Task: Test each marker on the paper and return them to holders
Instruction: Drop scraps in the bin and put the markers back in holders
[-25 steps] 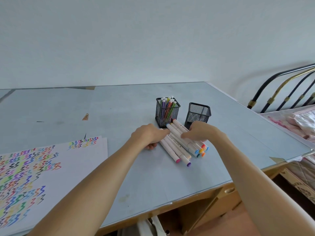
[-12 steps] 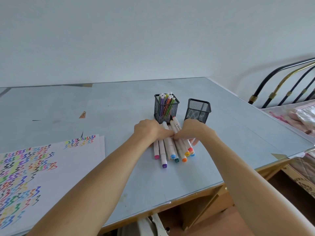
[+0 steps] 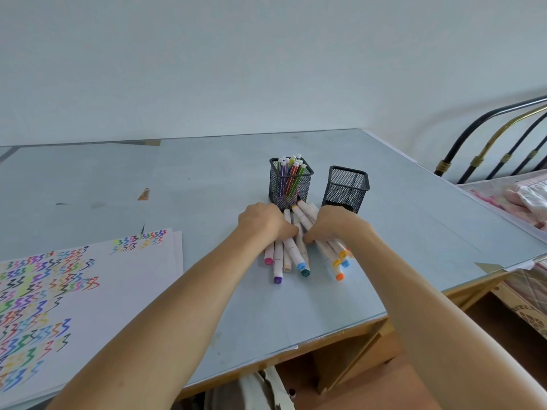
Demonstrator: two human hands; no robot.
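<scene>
Markers [image 3: 291,253] between both hands [image 3: 302,226]

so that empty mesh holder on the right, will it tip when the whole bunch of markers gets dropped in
Possibly. The empty mesh holder is thin wire mesh and taller than wide, so it probably weighs little and could slide or rock on the smooth table. The white markers look longer than the holder is tall, so they may lean on its rim. Steadying it with one hand seems wise.

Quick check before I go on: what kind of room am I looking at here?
Probably a bedroom used as a study corner: a metal bed frame with pink bedding stands beside a plain desk set against a bare wall, with mesh pen holders on it.
</scene>
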